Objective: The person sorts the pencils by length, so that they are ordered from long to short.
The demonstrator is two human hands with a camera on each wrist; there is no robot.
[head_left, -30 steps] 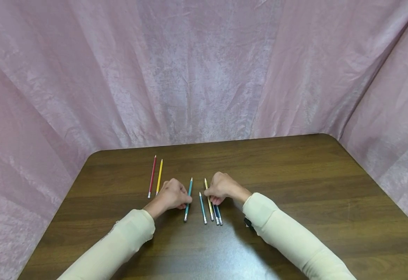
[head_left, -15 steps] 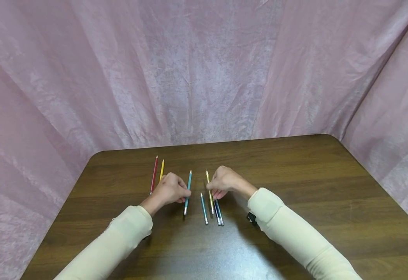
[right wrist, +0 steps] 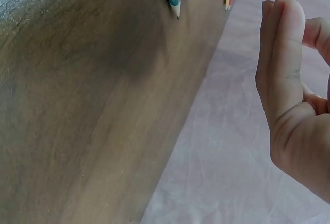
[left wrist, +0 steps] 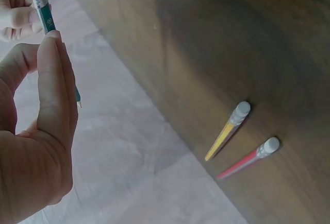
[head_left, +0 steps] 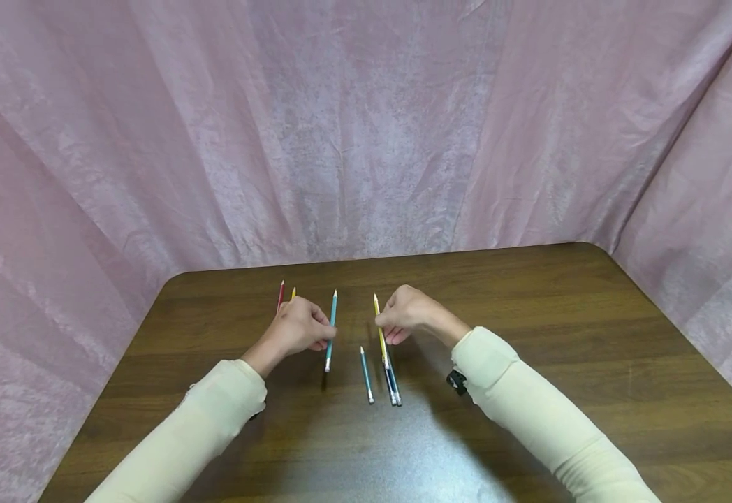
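Observation:
My left hand (head_left: 297,325) pinches a teal pencil (head_left: 333,306) between thumb and fingertips, its point away from me and its eraser end toward me. In the left wrist view that pencil (left wrist: 47,20) is lifted over the table. Opposite it, my right hand (head_left: 408,313) pinches a yellow pencil (head_left: 381,344), also raised, with its point facing the far edge. Between the hands lies a shorter teal pencil (head_left: 367,377). Two dark blue pencils (head_left: 394,386) lie side by side below the right hand, their far parts hidden.
A red pencil (left wrist: 245,164) and another yellow pencil (left wrist: 225,135) lie side by side on the table, partly behind my left hand in the head view. The brown wooden table (head_left: 529,300) ends at a pink curtain (head_left: 366,140).
Both hands have lifted their pencils off the table and moved toward the far edge. The left hand has shifted slightly left and the right slightly right, widening the gap.

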